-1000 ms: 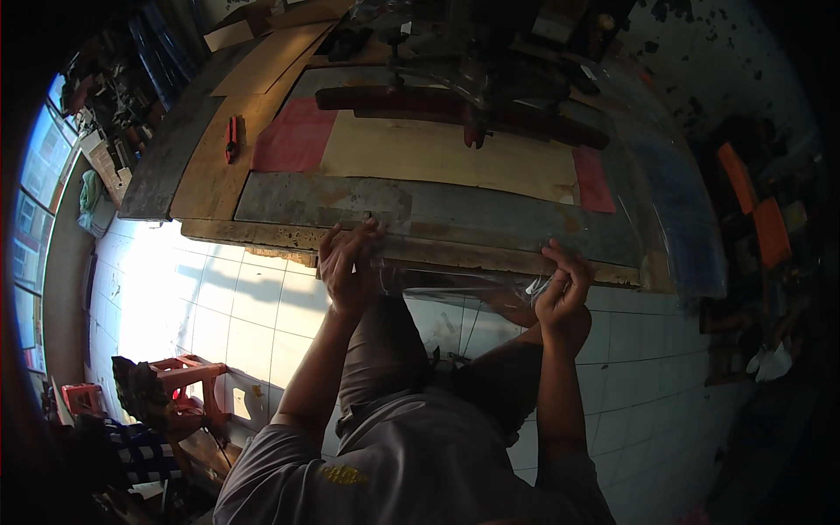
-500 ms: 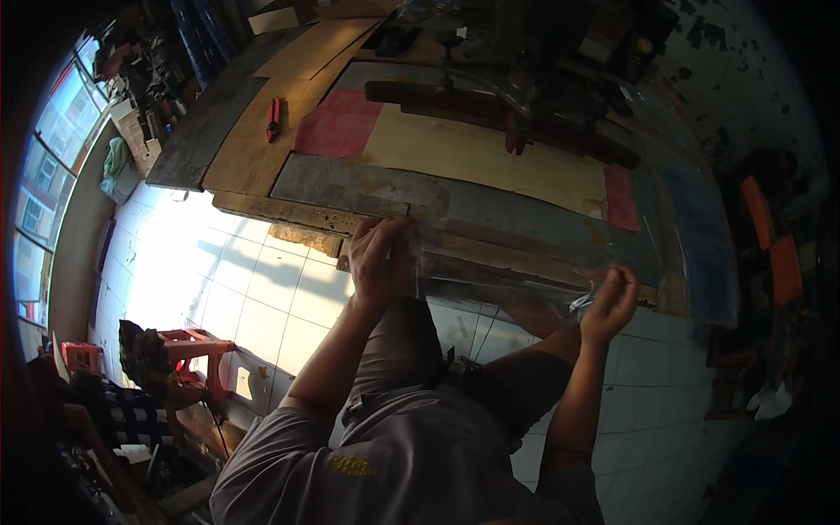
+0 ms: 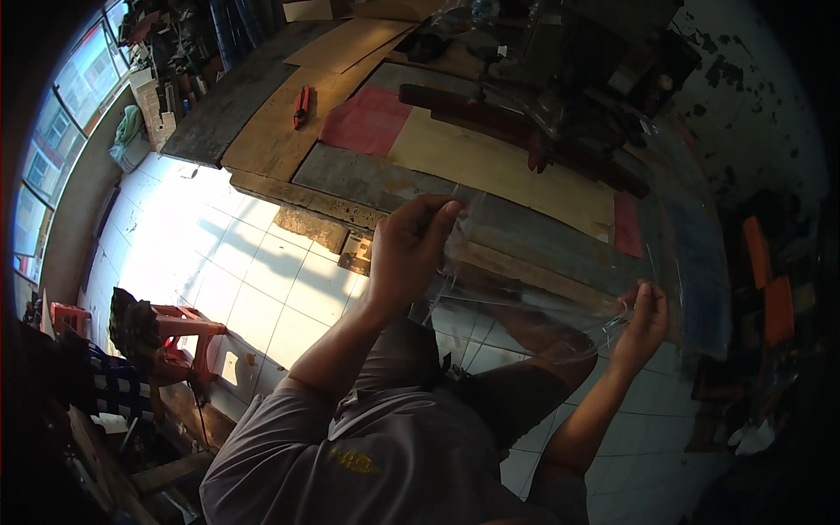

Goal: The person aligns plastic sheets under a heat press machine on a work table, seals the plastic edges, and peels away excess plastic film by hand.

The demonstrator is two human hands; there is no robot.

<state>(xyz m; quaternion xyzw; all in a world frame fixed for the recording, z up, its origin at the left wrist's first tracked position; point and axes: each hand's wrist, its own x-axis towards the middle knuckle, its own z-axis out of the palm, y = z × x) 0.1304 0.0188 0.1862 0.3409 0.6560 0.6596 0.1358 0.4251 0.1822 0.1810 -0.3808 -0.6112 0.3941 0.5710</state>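
Observation:
Between my hands hangs a clear plastic sheet [image 3: 525, 306], thin and glossy, in front of the workbench's near edge. My left hand [image 3: 409, 249] pinches its left end between thumb and fingers. Its right end is gripped by my right hand [image 3: 641, 328], lower and farther right. Through the film my leg and the bench edge show. On the bench beyond lies a cream sheet [image 3: 499, 162] with a red piece [image 3: 366, 121] at its left end and a smaller red piece [image 3: 626, 224] at its right. A dark red bar [image 3: 472, 114] of a press stands over them.
A red utility knife [image 3: 302, 107] lies on the wooden board [image 3: 280, 136] left of the press. Brown cardboard [image 3: 350, 44] is behind it. More clear film [image 3: 704, 262] hangs at the bench's right end. A red plastic stool [image 3: 188, 332] stands on the tiled floor at left.
Both hands have moved right, and the right one also slightly down. The plastic sheet has come with them and is spread wider. The view has shifted a little.

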